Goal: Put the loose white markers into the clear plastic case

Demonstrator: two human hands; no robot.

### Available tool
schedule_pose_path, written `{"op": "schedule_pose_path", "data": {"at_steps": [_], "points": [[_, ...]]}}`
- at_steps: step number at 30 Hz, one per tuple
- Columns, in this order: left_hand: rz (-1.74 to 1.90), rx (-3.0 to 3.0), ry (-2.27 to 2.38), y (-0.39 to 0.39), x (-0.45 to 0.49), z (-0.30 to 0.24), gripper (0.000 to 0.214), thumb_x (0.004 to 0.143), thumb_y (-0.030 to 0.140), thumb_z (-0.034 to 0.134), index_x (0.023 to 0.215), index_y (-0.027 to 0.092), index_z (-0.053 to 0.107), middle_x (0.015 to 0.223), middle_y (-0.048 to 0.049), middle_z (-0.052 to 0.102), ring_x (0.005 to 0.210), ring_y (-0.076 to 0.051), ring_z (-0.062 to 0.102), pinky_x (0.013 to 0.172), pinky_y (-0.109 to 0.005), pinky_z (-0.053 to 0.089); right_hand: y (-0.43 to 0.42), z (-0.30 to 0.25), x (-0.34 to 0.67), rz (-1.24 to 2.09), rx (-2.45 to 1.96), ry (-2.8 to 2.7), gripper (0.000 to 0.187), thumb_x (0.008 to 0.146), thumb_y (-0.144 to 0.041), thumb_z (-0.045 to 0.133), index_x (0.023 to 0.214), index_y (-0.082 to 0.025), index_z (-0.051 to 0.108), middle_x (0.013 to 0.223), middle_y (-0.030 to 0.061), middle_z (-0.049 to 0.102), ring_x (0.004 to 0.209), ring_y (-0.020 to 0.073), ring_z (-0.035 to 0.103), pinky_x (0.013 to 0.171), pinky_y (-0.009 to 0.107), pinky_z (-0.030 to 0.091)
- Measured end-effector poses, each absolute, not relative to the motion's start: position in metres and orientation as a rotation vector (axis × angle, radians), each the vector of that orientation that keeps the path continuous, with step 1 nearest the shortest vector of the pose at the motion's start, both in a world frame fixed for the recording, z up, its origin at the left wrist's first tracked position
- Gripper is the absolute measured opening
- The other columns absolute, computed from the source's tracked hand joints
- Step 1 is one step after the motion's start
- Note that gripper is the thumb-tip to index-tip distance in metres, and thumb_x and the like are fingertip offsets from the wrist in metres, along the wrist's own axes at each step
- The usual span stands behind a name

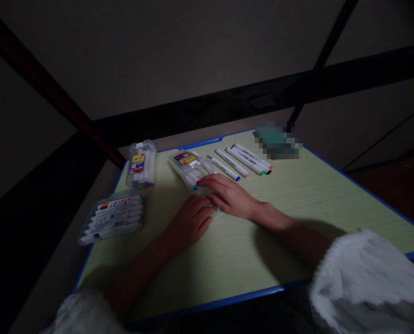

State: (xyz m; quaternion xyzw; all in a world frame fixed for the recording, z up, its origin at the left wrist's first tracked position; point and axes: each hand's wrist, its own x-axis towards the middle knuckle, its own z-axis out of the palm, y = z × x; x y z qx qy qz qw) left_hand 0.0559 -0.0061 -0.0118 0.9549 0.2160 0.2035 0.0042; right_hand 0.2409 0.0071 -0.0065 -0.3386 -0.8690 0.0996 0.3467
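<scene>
Markers with white barrels and coloured ends (245, 161), five loose ones that I can count, lie roughly side by side on a pale green tabletop with blue edging (318, 204), coloured ends aimed toward the near right: blue, pink, green, black and orange. Just left of those is a clear plastic marker case with a yellow and dark blue label (187, 158), lying around the middle of the table toward the back, with a light blue marker end poking out near the hands. Right hand (232, 194) has its fingers stretched over the near end of that case, a small red tip showing right at its fingertips. Left hand (189, 219) is just beside it, fingers bent over a bit of clear plastic (215, 212). Honestly can't tell if either one is properly gripping anything, since it's dim and the fingers cover the spot. Over on the left there's a second clear case with a yellow and purple label (142, 167), full of markers, and nearer, a flat clear case with a white printed back label (113, 217), one corner past the table edge. Both cuffs are fluffy white sleeves (370, 278). Far right corner: a greenish pixelated thing (276, 140), no clue what.
</scene>
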Motion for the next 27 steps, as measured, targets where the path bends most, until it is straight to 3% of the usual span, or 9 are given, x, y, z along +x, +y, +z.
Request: {"op": "schedule_pose_path", "data": {"at_steps": [10, 27], "points": [[0.638, 2.982, 0.692, -0.0063, 0.0566, -0.0117, 0.017, 0.085, 0.017, 0.044, 0.096, 0.013, 0.056, 0.101, -0.0101, 0.057, 0.100, -0.022, 0.050, 0.095, -0.043, 0.042, 0.0067, -0.0067, 0.2412, 0.222, -0.862, -2.277, 0.033, 0.085, -0.015, 0.040, 0.115, -0.007, 0.051, 0.113, 0.0148, 0.053, 0.108, 0.0227, 0.048, 0.091, 0.040, 0.045], [0.598, 2.991, 0.705, -0.0053, 0.0559, -0.0131, 0.017, 0.085, 0.018, 0.044, 0.098, 0.014, 0.055, 0.102, -0.0095, 0.057, 0.102, -0.022, 0.050, 0.097, -0.044, 0.041, 0.0071, -0.0070, 0.2410, 0.238, -0.879, -2.277, 0.032, 0.085, -0.015, 0.040, 0.115, -0.012, 0.050, 0.114, 0.0137, 0.052, 0.109, 0.0228, 0.047, 0.091, 0.042, 0.045]]}}
